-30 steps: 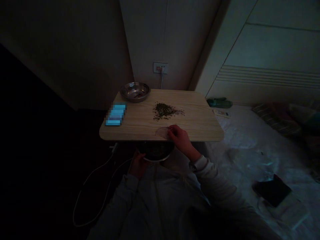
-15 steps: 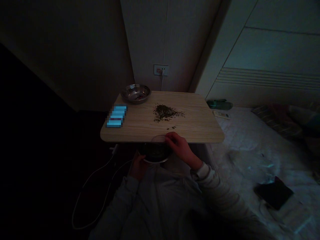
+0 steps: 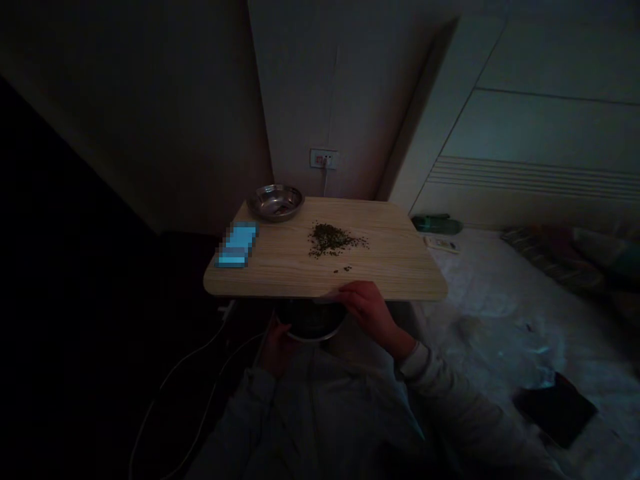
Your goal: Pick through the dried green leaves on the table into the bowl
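Here's the dark bowl [image 3: 310, 323], sitting low under the near edge of the desk [image 3: 390, 253], just to the right of your left hand [image 3: 277, 343] and down to the left of your right hand [image 3: 367, 308]. Your left hand has it gripped by the side, thumb over the rim. And your right hand is narrow, fingers pinched on a thin pale piece [image 3: 325, 295] right at the desk's edge, above the bowl; its outline is too dim to make out fully.

Just beyond your right fingertips, a few stray grains [image 3: 345, 269] lie on the wood. Farther ahead of that hand, a touch to its left, there's the main pile of dark grains [image 3: 330, 239], dense on the left and thinning into a trail on the right.

Look ahead of your left hand: the phone [image 3: 237, 245], screen lit and blurred out, lies forward and to its left, with the shiny metal bowl [image 3: 276, 203] beyond, at the far corner. Past the desk, the wall socket [image 3: 324, 159] has a cord plugged in.

Off to the right of your right hand, it's the bed [image 3: 465, 280]: green bottle [image 3: 437, 224] and pale remote [image 3: 441, 245] farther forward, clear plastic [image 3: 510, 340] and a dark flat item [image 3: 555, 407] nearer you.
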